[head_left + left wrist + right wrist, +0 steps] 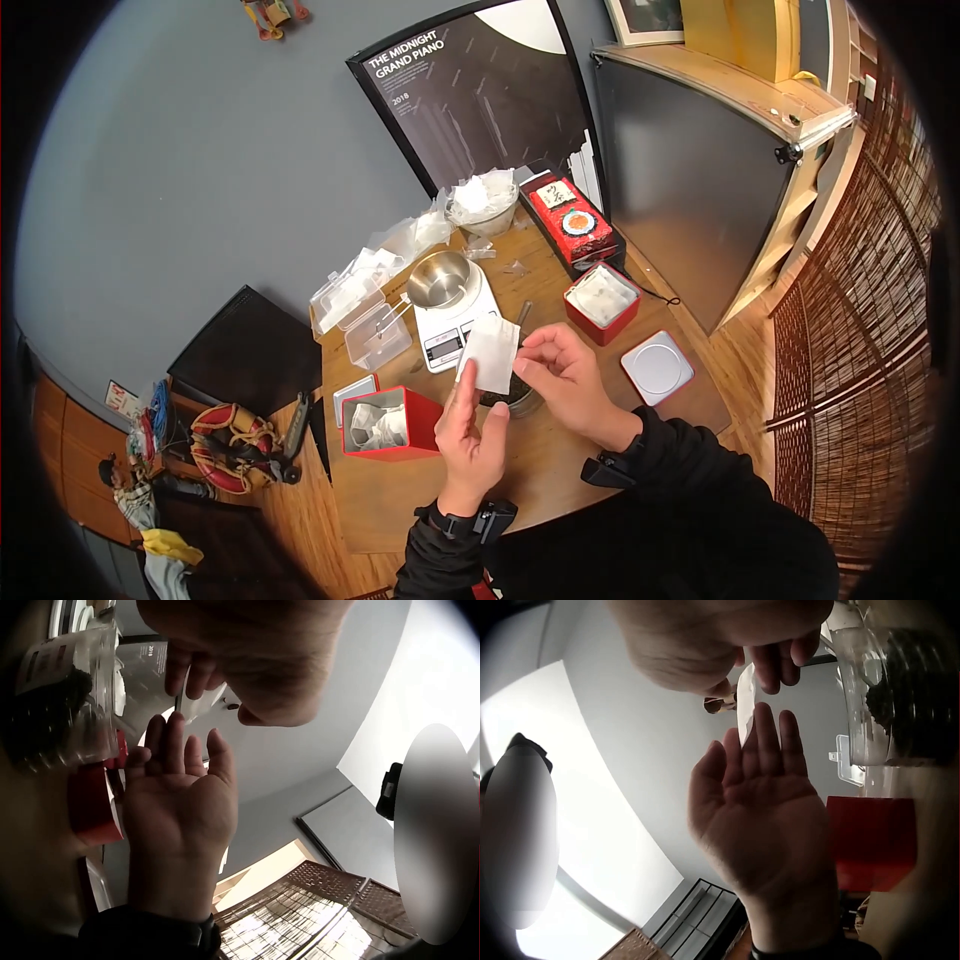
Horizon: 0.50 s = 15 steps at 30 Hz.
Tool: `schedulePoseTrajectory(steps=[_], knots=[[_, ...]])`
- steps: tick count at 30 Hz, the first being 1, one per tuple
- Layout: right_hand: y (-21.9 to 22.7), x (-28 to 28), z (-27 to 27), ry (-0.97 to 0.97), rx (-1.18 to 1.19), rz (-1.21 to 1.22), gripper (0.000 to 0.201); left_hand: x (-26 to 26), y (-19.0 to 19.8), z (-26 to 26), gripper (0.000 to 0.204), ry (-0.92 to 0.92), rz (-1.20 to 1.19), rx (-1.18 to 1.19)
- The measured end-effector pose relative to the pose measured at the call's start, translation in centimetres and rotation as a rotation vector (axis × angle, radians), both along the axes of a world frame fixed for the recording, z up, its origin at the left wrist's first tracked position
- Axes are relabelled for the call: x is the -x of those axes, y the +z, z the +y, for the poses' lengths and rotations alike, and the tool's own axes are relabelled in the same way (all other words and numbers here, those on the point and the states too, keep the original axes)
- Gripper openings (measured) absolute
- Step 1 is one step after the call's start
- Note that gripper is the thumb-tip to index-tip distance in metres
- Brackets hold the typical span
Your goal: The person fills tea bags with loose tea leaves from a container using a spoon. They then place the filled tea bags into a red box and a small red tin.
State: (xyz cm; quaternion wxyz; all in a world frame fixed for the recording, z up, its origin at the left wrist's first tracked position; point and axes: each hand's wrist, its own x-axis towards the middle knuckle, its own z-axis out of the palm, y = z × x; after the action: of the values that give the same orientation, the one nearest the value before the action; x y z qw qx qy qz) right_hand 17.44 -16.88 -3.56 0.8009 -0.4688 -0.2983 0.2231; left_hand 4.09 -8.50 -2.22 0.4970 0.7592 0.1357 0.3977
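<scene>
In the head view my left hand (470,447) holds a flat white paper tea bag (493,355) upright along its straight fingers, its thumb standing apart from the paper. At the bag's right edge, my right hand (568,382) pinches with thumb and fingertips. Seen edge-on in the right wrist view, the tea bag (745,705) passes between the fingers of both hands. Below them stands a clear jar (105,697) of dark loose leaves, partly hidden by the hands in the head view. A spoon handle (525,313) rises behind the bag.
A steel bowl (440,280) sits on a white kitchen scale (482,300). Red tins of white bags stand left (415,450) and right (605,325), with a tin lid (657,368) nearby. Behind are a clear plastic box (380,340), a heaped tub (485,215) and a red package (572,222).
</scene>
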Motion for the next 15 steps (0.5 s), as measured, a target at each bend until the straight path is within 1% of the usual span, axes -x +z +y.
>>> schedulePoseTrajectory(steps=[1,2,3,4,6,9,10,12,13,15], knots=[[0.1,0.2,-0.1,0.019,-0.038,0.018,0.019,-0.2,-0.1,-0.1,0.058,-0.004,-0.001,0.004],[0.2,0.3,-0.3,0.038,-0.076,0.036,0.018,-0.4,-0.2,-0.2,0.059,-0.038,-0.019,-0.039],[-0.1,0.2,-0.4,0.035,-0.071,0.035,0.018,-0.6,-0.2,-0.3,0.060,-0.070,-0.037,-0.083],[-0.4,0.1,-0.4,0.027,-0.051,0.005,0.016,-0.7,-0.2,-0.3,0.060,-0.072,-0.039,-0.078],[-0.6,-0.4,-0.8,0.017,-0.027,-0.029,0.014,-0.8,-0.1,-0.3,0.065,-0.089,0.035,-0.195],[-0.4,-2.2,-1.7,-0.021,0.009,-0.030,0.009,-0.9,-0.2,-0.5,0.069,-0.118,0.056,-0.216],[-0.4,-3.3,-2.3,-0.066,0.041,-0.074,0.007,-1.0,-0.2,-0.4,0.069,-0.117,0.053,-0.212],[-0.2,-6.1,-3.4,-0.177,0.113,-0.175,0.008,-0.9,-0.4,-0.4,0.073,-0.133,-0.029,-0.215],[0.7,-7.5,-4.2,-0.234,0.284,-0.222,0.008,-0.7,-0.4,-0.4,0.073,-0.132,-0.031,-0.209],[1.5,-11.2,-5.4,-0.315,0.458,-0.543,0.004,0.0,-0.4,-0.4,0.079,-0.180,-0.020,-0.173]])
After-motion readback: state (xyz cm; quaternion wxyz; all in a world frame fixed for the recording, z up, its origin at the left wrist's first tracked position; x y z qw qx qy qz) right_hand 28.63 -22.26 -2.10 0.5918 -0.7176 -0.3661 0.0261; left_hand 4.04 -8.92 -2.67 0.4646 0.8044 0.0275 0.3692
